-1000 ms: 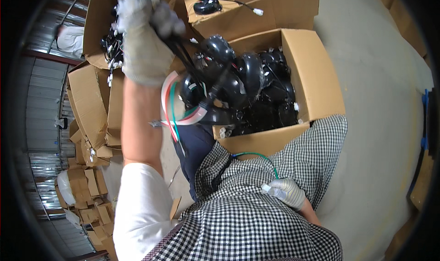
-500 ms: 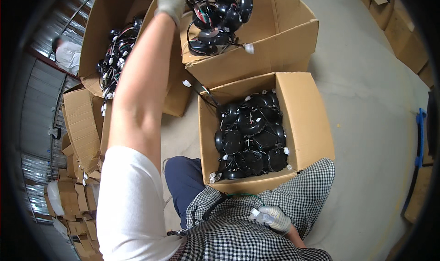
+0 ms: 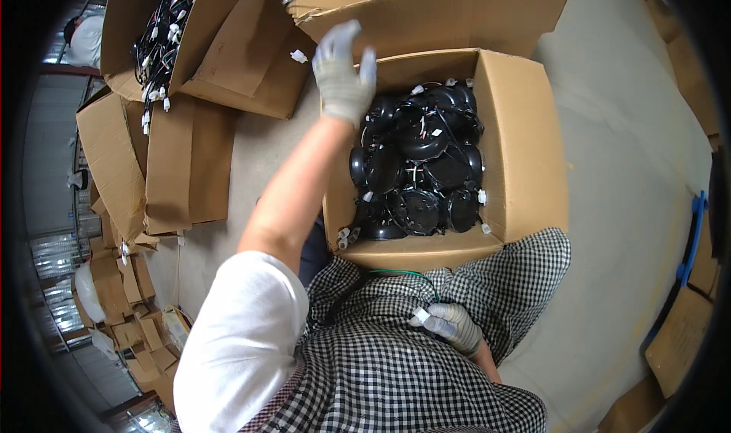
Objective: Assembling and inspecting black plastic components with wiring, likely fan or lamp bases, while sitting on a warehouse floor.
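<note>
My left hand (image 3: 344,79), in a pale work glove, hangs over the far left edge of the near cardboard box (image 3: 525,144). Its fingers are spread, and nothing shows in them. Inside that box lie several glossy black round housings (image 3: 415,205) with thin wires and white plug connectors. Low at my lap, my gloved right hand (image 3: 455,328) is closed around a white plug connector (image 3: 421,316). A green wire (image 3: 396,272) curves across the checked apron close to it. A loose white connector (image 3: 298,55) shows just left of my left hand's fingers.
Beyond the near box stands another carton (image 3: 449,14). At the far left, an open carton (image 3: 221,45) holds black wired parts (image 3: 161,41). Flattened and stacked cardboard (image 3: 114,304) lies along the left. A person in white (image 3: 85,41) is at the upper left. Cartons (image 3: 685,342) line the right edge.
My left hand has come back from the far cartons to the near box and its fingers are spread. The view has shifted forward. My right hand stays at my lap with the white connector.
</note>
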A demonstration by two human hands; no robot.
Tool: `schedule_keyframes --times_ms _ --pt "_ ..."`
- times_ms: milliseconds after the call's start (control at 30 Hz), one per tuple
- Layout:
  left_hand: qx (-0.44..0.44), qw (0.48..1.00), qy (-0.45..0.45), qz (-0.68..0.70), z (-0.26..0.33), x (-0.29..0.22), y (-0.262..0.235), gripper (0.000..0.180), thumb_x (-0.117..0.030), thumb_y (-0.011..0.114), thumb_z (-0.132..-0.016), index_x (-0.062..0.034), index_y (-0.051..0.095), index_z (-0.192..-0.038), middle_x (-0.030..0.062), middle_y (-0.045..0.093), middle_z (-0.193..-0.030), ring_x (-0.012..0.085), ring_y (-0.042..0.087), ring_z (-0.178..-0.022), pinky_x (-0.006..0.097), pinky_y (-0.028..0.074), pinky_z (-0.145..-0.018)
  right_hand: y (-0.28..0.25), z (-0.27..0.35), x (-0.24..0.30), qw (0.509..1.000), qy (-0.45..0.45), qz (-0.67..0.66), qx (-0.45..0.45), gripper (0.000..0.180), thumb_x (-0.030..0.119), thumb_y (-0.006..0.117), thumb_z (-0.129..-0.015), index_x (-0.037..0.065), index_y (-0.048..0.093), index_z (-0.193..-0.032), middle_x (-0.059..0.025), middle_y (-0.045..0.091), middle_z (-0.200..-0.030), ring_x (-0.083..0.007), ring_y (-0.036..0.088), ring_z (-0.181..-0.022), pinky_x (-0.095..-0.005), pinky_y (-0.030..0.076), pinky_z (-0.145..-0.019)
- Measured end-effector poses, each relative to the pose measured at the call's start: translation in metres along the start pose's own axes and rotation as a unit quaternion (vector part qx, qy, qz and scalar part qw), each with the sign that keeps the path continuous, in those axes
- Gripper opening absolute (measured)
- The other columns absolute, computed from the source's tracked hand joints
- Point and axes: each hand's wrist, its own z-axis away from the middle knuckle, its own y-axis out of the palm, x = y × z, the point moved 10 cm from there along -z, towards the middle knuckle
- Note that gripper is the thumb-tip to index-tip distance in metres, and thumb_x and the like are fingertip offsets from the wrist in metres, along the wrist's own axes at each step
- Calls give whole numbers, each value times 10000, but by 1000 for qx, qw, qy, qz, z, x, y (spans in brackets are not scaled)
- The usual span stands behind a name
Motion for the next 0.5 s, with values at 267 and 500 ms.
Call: schedule_keyframes --times_ms 267,500 --pt "27 769 -555 316 177 122 78 537 -379 635 -867 -45 480 -1257 114 559 -1140 242 519 -1076 377 410 -943 -1 -2 -6 1000 4 25 -9 358 336 579 -899 6 684 -993 -93 690 -966 -167 625 -927 -285 470 -890" --pt "54 795 -412 442 66 48 11 350 -429 561 -919 -112 614 -1058 -79 424 -654 34 391 -522 187 368 -473 -1 -4 -8 999 11 25 -38 378 371 582 -891 25 691 -998 -56 675 -885 -137 596 -830 -260 462 -801"
